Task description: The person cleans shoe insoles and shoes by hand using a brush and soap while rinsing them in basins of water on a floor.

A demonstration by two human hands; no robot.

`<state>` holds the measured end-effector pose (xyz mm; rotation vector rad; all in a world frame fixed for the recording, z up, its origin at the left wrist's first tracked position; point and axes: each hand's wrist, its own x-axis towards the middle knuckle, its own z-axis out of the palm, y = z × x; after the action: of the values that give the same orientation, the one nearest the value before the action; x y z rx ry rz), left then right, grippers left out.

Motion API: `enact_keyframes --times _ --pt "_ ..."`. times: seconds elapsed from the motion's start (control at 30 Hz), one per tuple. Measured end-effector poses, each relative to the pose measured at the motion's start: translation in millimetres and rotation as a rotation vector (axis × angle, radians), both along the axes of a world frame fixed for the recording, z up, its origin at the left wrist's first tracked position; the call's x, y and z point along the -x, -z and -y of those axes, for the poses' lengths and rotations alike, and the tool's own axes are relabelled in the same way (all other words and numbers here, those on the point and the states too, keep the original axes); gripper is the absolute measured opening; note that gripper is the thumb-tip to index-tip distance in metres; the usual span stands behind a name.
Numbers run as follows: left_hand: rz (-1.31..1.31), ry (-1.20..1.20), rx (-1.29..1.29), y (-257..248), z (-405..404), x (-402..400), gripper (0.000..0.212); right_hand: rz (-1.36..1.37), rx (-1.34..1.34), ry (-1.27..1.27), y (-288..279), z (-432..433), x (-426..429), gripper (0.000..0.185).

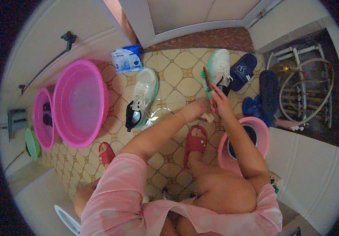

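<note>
My right hand grips a scrub brush with a wooden back and green and white bristles. Close against its handle end is my left hand; its fingers are partly hidden, so whether it holds anything is unclear. A small pale beige piece shows just below the hands. Beyond the brush, a white sneaker with a mint-green sole points away from me. The other white sneaker stands farther left, its dark collar towards me, beside a shiny wet patch on the tiles.
Two pink basins line the left wall, near a blue-and-white packet. Dark blue slippers lie beside the right sneaker. A pink bucket is by my right forearm. Pipes and a hose fill the recess at right.
</note>
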<state>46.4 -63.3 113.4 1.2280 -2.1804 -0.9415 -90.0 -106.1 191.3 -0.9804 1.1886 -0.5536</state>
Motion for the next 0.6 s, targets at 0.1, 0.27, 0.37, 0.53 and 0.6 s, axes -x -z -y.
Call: enact_keyframes --times 0.1,0.27,0.37,0.53,0.6 --pt "-0.127 -0.013 -0.098 51 -4 2 0.025 -0.027 -0.027 0.025 0 -6 -3 0.044" --pt "-0.146 -0.336 -0.06 67 -17 -15 0.022 -0.016 -0.063 0.046 9 -20 6 0.041" --pt "-0.066 -0.499 -0.221 47 -21 -15 0.022 -0.067 -0.066 0.054 13 -23 4 0.04" --pt "-0.36 -0.671 -0.28 36 -43 -38 0.023 0.042 -0.071 0.015 18 -27 -32 0.039" --pt "-0.266 -0.683 -0.148 29 -56 -59 0.024 0.075 -0.12 0.016 12 -33 -53 0.04"
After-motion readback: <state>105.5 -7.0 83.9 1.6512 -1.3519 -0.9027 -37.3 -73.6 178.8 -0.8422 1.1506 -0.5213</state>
